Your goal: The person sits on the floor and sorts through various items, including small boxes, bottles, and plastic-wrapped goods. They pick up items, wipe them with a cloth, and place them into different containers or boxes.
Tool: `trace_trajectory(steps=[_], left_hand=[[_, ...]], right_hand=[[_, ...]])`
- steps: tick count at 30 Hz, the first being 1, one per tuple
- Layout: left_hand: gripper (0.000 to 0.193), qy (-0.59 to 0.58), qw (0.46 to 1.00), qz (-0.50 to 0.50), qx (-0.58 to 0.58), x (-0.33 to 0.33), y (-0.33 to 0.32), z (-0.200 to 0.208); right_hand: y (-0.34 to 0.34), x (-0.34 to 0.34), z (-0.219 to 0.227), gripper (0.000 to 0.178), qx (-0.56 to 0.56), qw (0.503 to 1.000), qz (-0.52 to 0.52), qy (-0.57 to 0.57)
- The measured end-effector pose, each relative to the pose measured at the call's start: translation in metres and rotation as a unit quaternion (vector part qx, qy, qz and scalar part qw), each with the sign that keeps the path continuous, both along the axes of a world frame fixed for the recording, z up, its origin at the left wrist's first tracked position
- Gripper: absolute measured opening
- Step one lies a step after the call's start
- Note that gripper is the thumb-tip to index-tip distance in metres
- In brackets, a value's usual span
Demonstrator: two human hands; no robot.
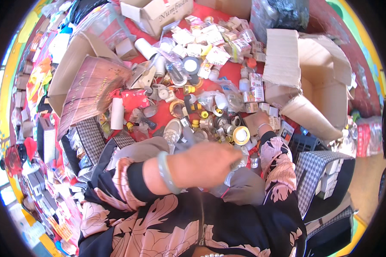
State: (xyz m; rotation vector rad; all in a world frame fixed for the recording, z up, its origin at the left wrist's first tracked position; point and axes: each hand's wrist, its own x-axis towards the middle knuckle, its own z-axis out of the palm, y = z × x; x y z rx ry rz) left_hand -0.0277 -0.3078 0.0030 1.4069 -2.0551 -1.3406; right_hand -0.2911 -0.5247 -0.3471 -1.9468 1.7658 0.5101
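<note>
My left hand (208, 165) crosses in front of my body toward the right, over my knees. It is smeared by motion, but its fingers look curled closed; what they hold, if anything, I cannot make out. A pale bangle (164, 171) circles that wrist. Farther right, my right hand (257, 120) reaches down among small boxes and jars, its fingers too small and partly hidden to read. Near it are a roll of tape (241, 135), a small printed carton (256, 85) and a lidded jar (254, 160). Several yellow-capped pieces (196, 106) lie left of it.
A red cloth (158, 122) carries a heap of small white cartons (212, 36) at the back. Cardboard boxes stand open at the right (321, 77), left (83, 81) and back (158, 15). Houndstooth-patterned cases (315, 171) flank me. A white cylinder (117, 113) stands at left.
</note>
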Motion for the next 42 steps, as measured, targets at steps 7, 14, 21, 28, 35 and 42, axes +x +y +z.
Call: trace_trajectory(steps=[7, 14, 21, 28, 35, 42], left_hand=[[0.022, -0.07, 0.986, -0.147, -0.042, -0.021, -0.007, -0.011], [0.015, -0.069, 0.991, -0.112, -0.017, 0.003, -0.007, -0.019], [0.018, -0.093, 0.991, -0.087, -0.048, 0.03, -0.011, -0.016], [0.017, -0.065, 0.988, -0.051, -0.134, 0.034, -0.012, -0.03], [0.042, -0.024, 0.981, 0.193, -0.018, 0.036, -0.039, -0.026], [0.064, 0.504, 0.8, 0.253, 0.205, 0.033, -0.048, -0.021]], right_hand=[[-0.018, 0.151, 0.07, 0.069, -0.022, 0.941, 0.142, -0.305], [-0.104, 0.263, 0.054, 0.09, 0.0, 0.912, -0.094, -0.4], [-0.144, 0.271, -0.033, 0.085, -0.098, 0.923, -0.112, -0.355], [-0.084, 0.232, 0.053, 0.064, 0.28, 0.601, -0.287, -0.692], [0.01, 0.151, 0.276, 0.09, 0.381, 0.467, -0.13, -0.787], [0.101, 0.103, 0.338, 0.094, 0.264, 0.325, -0.196, -0.887]])
